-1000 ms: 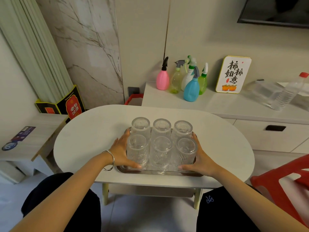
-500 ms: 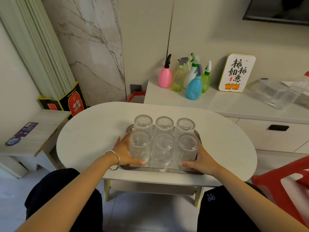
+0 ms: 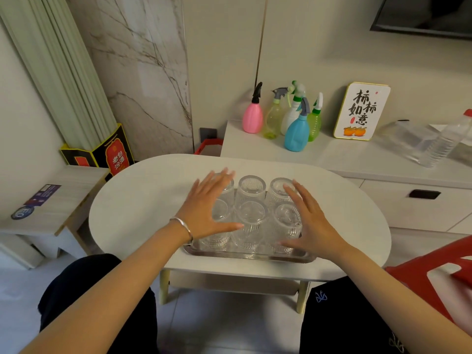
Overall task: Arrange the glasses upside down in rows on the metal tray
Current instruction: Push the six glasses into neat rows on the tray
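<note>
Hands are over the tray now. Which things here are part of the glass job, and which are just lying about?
Part of the job:
metal tray
six upside-down glasses in two rows
left hand, right hand, both open

Lying about:
spray bottles
framed sign
water bottle
red stool
black box

A white oval tabletop (image 3: 143,200) fills the middle. Far right, on a white cabinet (image 3: 370,159), stand five spray bottles: pink (image 3: 252,118), yellow-green (image 3: 274,121), white (image 3: 291,118), blue (image 3: 296,134) and green (image 3: 314,122). Right of them a sign (image 3: 361,111) leans on the wall, then a water bottle (image 3: 444,141). A red chair (image 3: 434,272) is near right; a low side table (image 3: 51,200) and a black box (image 3: 112,154) sit left.
</note>
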The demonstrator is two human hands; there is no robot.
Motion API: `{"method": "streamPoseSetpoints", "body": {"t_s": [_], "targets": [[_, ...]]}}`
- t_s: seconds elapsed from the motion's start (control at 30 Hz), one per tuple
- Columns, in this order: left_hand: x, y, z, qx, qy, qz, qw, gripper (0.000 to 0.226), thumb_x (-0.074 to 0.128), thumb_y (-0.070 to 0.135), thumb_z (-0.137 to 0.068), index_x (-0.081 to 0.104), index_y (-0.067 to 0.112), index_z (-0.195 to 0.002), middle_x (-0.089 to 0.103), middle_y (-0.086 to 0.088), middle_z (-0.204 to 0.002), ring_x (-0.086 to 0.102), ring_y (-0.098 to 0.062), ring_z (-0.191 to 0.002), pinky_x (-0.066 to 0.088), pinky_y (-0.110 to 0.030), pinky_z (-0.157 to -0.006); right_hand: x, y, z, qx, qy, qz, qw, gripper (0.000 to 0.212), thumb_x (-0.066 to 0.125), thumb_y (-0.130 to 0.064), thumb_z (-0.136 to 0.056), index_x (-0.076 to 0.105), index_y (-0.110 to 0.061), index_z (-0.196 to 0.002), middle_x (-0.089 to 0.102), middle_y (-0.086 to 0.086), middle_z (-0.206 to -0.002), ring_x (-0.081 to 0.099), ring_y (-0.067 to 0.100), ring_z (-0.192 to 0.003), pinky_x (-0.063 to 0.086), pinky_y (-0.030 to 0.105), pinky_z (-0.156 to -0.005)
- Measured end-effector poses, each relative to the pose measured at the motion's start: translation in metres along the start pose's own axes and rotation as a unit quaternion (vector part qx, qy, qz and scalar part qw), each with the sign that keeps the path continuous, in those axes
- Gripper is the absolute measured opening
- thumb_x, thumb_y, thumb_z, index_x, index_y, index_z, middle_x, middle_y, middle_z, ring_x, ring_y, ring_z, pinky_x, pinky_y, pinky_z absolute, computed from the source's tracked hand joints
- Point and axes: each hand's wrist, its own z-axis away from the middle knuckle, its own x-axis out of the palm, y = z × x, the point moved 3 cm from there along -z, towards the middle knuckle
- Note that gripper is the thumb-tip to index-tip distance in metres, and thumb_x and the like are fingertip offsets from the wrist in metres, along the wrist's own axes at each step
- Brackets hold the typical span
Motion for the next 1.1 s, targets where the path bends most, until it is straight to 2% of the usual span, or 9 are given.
{"method": "streamPoseSetpoints", "body": {"t_s": [0.1, 0.17, 0.23, 0.33, 0.6, 0.83, 0.93, 1.03, 1.1], "targets": [[0.013, 0.02, -0.012, 0.051, -0.091, -0.145, 0.984, 0.097, 0.039, 0.085, -0.061, -0.016, 0.053, -0.134, -0.015, 0.019, -0.152, -0.016, -0.017, -0.142, -0.008, -0.052, -0.114, -0.002, -0.009, -0.008, -0.041, -0.051, 0.1, 0.993, 0.106, 0.075, -0.05, -0.068, -0.003, -0.051, -0.141, -0.008, -0.011, -0.159, -0.012, 0.018, -0.147, 0.001, 0.043, -0.119], [0.023, 0.023, -0.017, 0.045, -0.14, -0.176, 0.973, 0.099, 0.043, 0.081, -0.063, -0.012, 0.048, -0.138, -0.012, 0.015, -0.155, -0.017, -0.02, -0.142, -0.012, -0.054, -0.111, 0.002, -0.012, -0.011, -0.055, -0.095, 0.15, 0.983, 0.1, 0.073, -0.046, -0.073, 0.0, -0.05, -0.141, -0.005, -0.011, -0.16, -0.012, 0.02, -0.147, -0.002, 0.044, -0.118], [0.031, 0.022, -0.019, 0.041, -0.163, -0.2, 0.965, 0.101, 0.049, 0.077, -0.065, -0.009, 0.044, -0.14, -0.01, 0.012, -0.156, -0.016, -0.021, -0.143, -0.013, -0.055, -0.11, 0.006, -0.012, -0.011, -0.058, -0.121, 0.161, 0.978, 0.1, 0.071, -0.041, -0.076, -0.007, -0.052, -0.139, -0.005, -0.012, -0.159, -0.01, 0.021, -0.147, 0.0, 0.045, -0.119], [0.035, 0.02, -0.018, 0.04, -0.165, -0.219, 0.961, 0.103, 0.053, 0.072, -0.067, -0.011, 0.041, -0.141, -0.01, 0.01, -0.157, -0.013, -0.023, -0.143, -0.013, -0.056, -0.109, 0.009, -0.012, -0.01, -0.064, -0.127, 0.154, 0.978, 0.101, 0.071, -0.038, -0.077, -0.01, -0.053, -0.136, -0.007, -0.015, -0.157, -0.009, 0.022, -0.148, 0.003, 0.045, -0.12], [0.038, 0.021, -0.021, 0.029, -0.173, -0.234, 0.956, 0.102, 0.052, 0.07, -0.071, -0.014, 0.037, -0.141, -0.011, 0.007, -0.157, -0.011, -0.023, -0.144, -0.011, -0.057, -0.109, 0.013, -0.011, -0.011, -0.054, -0.116, 0.16, 0.979, 0.099, 0.07, -0.04, -0.078, -0.008, -0.051, -0.138, 0.001, -0.007, -0.161, -0.007, 0.023, -0.148, 0.002, 0.044, -0.119], [0.039, 0.02, -0.021, 0.031, -0.164, -0.23, 0.959, 0.103, 0.052, 0.07, -0.07, -0.014, 0.036, -0.141, -0.01, 0.007, -0.157, -0.009, -0.021, -0.144, -0.01, -0.056, -0.11, 0.014, -0.012, -0.012, -0.047, -0.111, 0.153, 0.981, 0.098, 0.07, -0.04, -0.078, -0.006, -0.051, -0.139, 0.002, -0.008, -0.161, -0.005, 0.022, -0.148, 0.004, 0.046, -0.12], [0.031, 0.019, -0.021, 0.027, -0.143, -0.158, 0.977, 0.103, 0.049, 0.077, -0.065, -0.009, 0.039, -0.142, -0.005, 0.008, -0.157, -0.005, -0.019, -0.144, -0.005, -0.053, -0.113, 0.011, -0.011, -0.012, -0.046, -0.1, 0.1, 0.989, 0.1, 0.072, -0.042, -0.074, -0.002, -0.05, -0.14, 0.002, -0.01, -0.16, -0.005, 0.018, -0.148, 0.005, 0.045, -0.12], [0.012, 0.011, -0.021, -0.007, -0.073, -0.041, 0.997, 0.107, 0.048, 0.083, -0.057, -0.001, 0.04, -0.142, 0.003, 0.011, -0.157, 0.004, -0.017, -0.144, 0.006, -0.047, -0.116, 0.002, -0.008, -0.012, -0.013, -0.051, -0.035, 0.998, 0.107, 0.078, -0.046, -0.067, 0.003, -0.045, -0.144, 0.0, -0.017, -0.157, -0.002, 0.012, -0.147, 0.011, 0.04, -0.12], [0.002, -0.001, -0.021, -0.048, -0.06, 0.015, 0.997, 0.114, 0.054, 0.084, -0.051, -0.002, 0.041, -0.141, -0.001, 0.012, -0.157, 0.0, -0.017, -0.144, 0.009, -0.044, -0.115, -0.001, -0.003, -0.011, 0.035, -0.032, -0.136, 0.99, 0.114, 0.081, -0.047, -0.063, 0.005, -0.039, -0.147, -0.002, -0.016, -0.158, 0.001, 0.008, -0.146, 0.015, 0.035, -0.119]]}}
